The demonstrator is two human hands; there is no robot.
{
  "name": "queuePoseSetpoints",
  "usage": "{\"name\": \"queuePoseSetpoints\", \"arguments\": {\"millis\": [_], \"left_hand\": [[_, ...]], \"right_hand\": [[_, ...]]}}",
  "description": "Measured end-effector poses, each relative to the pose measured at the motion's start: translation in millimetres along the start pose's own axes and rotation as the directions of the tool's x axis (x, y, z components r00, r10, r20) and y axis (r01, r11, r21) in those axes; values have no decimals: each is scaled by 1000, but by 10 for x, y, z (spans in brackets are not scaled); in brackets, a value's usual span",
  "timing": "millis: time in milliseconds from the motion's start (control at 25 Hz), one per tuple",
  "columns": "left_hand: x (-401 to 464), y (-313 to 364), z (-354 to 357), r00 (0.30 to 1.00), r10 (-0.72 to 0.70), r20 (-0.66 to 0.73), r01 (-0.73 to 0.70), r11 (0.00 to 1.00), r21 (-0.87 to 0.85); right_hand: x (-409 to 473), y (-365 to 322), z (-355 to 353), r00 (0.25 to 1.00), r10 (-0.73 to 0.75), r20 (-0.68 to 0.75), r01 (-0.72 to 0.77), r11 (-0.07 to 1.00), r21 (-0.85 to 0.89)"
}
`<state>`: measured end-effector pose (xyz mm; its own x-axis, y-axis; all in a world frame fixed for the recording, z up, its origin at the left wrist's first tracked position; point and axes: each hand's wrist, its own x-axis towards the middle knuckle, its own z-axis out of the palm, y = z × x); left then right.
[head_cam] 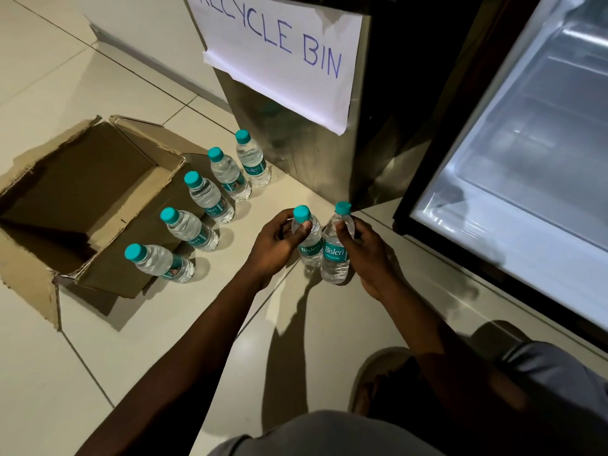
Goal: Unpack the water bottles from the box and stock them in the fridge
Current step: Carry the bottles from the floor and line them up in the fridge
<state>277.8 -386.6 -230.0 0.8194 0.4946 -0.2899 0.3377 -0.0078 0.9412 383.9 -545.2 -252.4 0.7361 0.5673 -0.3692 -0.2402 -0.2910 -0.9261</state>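
From my feed, the biggest thing is the open fridge (526, 166), filling the 2 to 4 o'clock side; its lit white interior shows bare shelves, and its dark frame edge runs diagonally down toward 5 o'clock. At 12 o'clock stands a metal bin (316, 159) with a paper sign (283, 57) taped on it, hand-lettered "RECYCLE BIN". At 9 o'clock the cardboard box (82, 205) lies on the pale tiled floor (65, 77) with its flaps spread open, and I see no bottles inside it.

Just beside the box's right flap, five Bisleri water bottles stand upright in a diagonal row from 8 o'clock up toward 11 o'clock, near the bin: the nearest bottle (158, 263), then the second bottle (190, 230), the third bottle (210, 199), the fourth bottle (228, 174), and the farthest bottle (251, 159). All have teal caps.

At the centre, my left hand (279, 245) grasps the upper part of the left-held bottle (309, 240), thumb across its neck just under the cap. My right hand (365, 255) is curled round the shoulder of the right-held bottle (335, 258). The two bottles are touching side by side, close to the fridge's lower corner. I cannot tell whether their bases rest on the floor.
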Motion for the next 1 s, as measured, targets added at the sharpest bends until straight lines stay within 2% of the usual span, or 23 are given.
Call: {"name": "queuePoseSetpoints", "arguments": {"millis": [160, 320, 440, 520, 680, 800, 880, 1000], "left_hand": [[-47, 112, 80, 998, -31, 53, 31, 1000, 5], [-133, 117, 136, 975, -97, 202, 90, 995, 41], [-127, 77, 188, 991, -84, 108, 83, 996, 17], [-96, 72, 226, 990, -133, 49, 135, 990, -33], [-68, 115, 361, 965, -261, 19, 261, 954, -145], [-59, 283, 432, 958, -287, -24, 277, 941, -192], [-52, 411, 411, 956, -293, 25, 288, 918, -274], [-93, 694, 378, 952, -249, 180, 295, 905, -305]], "right_hand": [[0, 62, -23, 995, -1, 95, -4, 998, 58], [-11, 106, -45, 997, -15, 79, 7, 995, 101], [16, 142, -85, 997, 6, 80, -20, 984, 179], [15, 126, -119, 995, 32, 92, -54, 970, 239], [-57, 105, -117, 995, 35, 89, -58, 959, 277], [-97, 49, -117, 994, 47, 102, -80, 938, 339], [-157, -103, -176, 993, 41, 112, -79, 932, 354], [-281, -425, -292, 994, -10, 110, -32, 926, 375]]}}
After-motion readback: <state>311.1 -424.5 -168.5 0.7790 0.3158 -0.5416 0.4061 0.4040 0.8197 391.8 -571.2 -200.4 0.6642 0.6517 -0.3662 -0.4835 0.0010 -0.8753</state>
